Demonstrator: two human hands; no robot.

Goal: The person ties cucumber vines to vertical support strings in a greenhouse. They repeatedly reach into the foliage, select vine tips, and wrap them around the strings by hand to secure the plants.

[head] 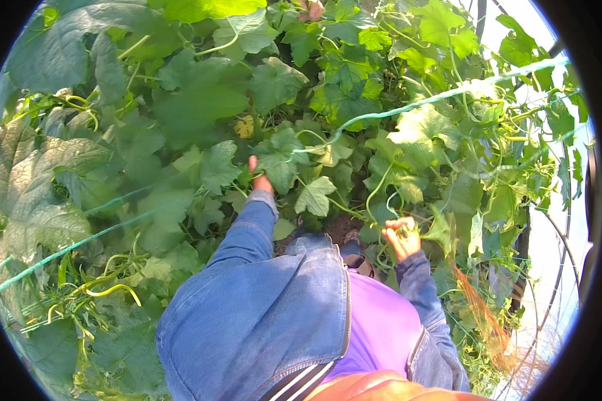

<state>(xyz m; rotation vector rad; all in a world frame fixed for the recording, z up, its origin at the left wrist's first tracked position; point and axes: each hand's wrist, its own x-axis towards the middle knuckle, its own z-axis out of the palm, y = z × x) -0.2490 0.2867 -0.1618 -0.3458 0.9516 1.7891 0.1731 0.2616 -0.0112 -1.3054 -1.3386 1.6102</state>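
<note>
My left hand (pixel 261 181) reaches into dense vine foliage, its thumb pointing up. A broad green leaf (pixel 279 159) covers most of its fingers, so whether they hold anything is hidden. Lower and to the right, my right hand (pixel 405 242) has its fingers curled around a green vine stem (pixel 357 214) that runs in from the left. A pale lobed leaf (pixel 315 196) hangs between the two hands. Just above the right hand, a thin pale string or tendril (pixel 390 199) curves among the leaves.
A green twine (pixel 381 114) slants across the upper right, and another twine (pixel 65 250) crosses the left side. Large leaves (pixel 45 185) crowd in at the left. Orange netting or fibre (pixel 481 306) hangs at the right. Brown soil (pixel 342 228) shows below the leaves.
</note>
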